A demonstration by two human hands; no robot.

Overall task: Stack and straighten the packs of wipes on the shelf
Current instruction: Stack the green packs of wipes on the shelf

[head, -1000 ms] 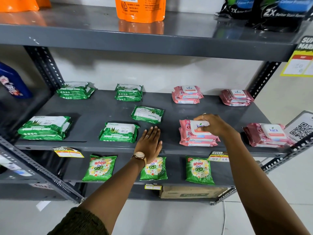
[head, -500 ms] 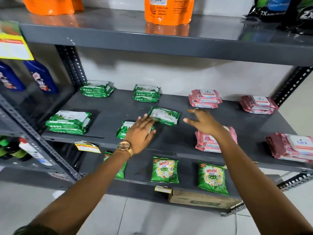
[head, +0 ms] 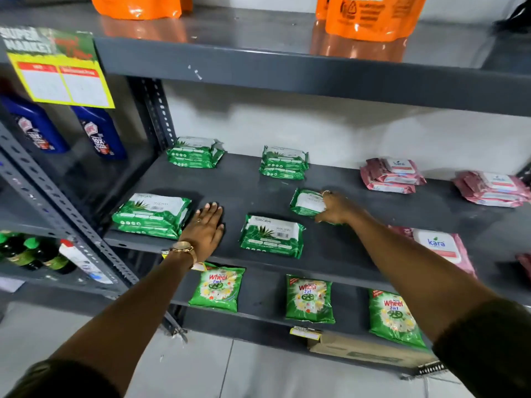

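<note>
Green and pink packs of wipes lie on the dark grey shelf [head: 359, 234]. My right hand [head: 334, 208] grips a single green pack [head: 306, 201] lying askew mid-shelf. My left hand [head: 205, 231] lies flat and open on the shelf, between a front-left green stack [head: 152, 215] and a single green pack [head: 271, 235] at the front. Two more green stacks [head: 195, 152] [head: 284, 162] sit at the back. Pink stacks [head: 390, 175] [head: 494, 188] sit at the back right, and another pink stack [head: 439, 245] lies under my right forearm.
Orange pouches [head: 370, 15] stand on the shelf above. Green detergent sachets [head: 309, 298] and a cardboard box [head: 367, 353] lie on the shelf below. Blue bottles [head: 99, 133] stand in the left bay behind a yellow price sign [head: 60, 76]. An upright post [head: 152, 110] marks the shelf's left end.
My view has shifted left. My right hand left the pink front stack and took hold of the askew green pack. My left hand slid left, from the front green pack to beside the left stack.
</note>
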